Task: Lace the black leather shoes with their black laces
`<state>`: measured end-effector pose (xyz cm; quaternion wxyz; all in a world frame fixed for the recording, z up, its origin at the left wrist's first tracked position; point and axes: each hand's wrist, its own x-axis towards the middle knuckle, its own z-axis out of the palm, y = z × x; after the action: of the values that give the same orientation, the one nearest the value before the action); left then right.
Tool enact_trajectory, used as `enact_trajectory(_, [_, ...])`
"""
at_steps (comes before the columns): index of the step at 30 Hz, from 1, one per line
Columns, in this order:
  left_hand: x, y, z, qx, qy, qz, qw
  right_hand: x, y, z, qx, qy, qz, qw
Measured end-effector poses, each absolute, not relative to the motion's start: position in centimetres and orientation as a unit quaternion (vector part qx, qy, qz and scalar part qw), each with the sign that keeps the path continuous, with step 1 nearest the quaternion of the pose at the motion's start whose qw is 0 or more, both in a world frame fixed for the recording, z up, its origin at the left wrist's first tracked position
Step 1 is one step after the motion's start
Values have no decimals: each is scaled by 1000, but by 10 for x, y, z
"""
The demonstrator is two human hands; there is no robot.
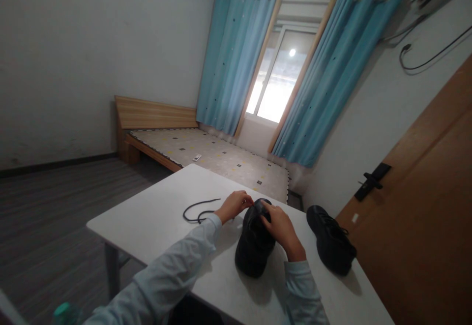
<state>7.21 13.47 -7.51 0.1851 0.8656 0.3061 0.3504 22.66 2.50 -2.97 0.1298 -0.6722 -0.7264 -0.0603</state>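
- Platform bed (pixel 232 158) with a patterned mattress, beyond the table.
- White table (pixel 147 221): its smooth-looking top may let footwear slide if pushed unevenly.
- Black lace-up shoe (pixel 254 253), upright on the table between both hands, heel toward the wearer; lopsided pressure at the toe end could twist or tip it.
- Second black shoe (pixel 331 241), standing near the table's right edge; a stray right elbow might knock it off.
- Right hand (pixel 282 226): thumb and fingers closed on the first shoe's front upper.
- Left hand (pixel 236 204): fingertips drawn together beside that upper; whether they pinch anything is too small to tell.
- Loose dark shoelace (pixel 184 212), curled by the left wrist, which could snag or drag it.
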Motion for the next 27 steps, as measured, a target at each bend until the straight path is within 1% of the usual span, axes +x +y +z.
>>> enact_trajectory(5, [73,133,-76,863,307,356,186,214,26,-24,-709,-691,-114,80])
enact_trajectory(9, [75,133,-78,862,305,363,178,206,29,-23,-712,-683,-156,48])
enact_trajectory(12, [76,133,-79,864,302,363,174,205,31,-25,-706,-683,-177,56])
enact_trajectory(15, [78,131,-80,862,306,365,175,207,31,-26,-714,-674,-172,78])
enact_trajectory(20, [80,128,-80,843,306,381,225,210,31,-27,-721,-669,-151,102])
enact_trajectory(27, [82,120,-77,818,311,408,261,209,32,-27,-723,-665,-155,106])
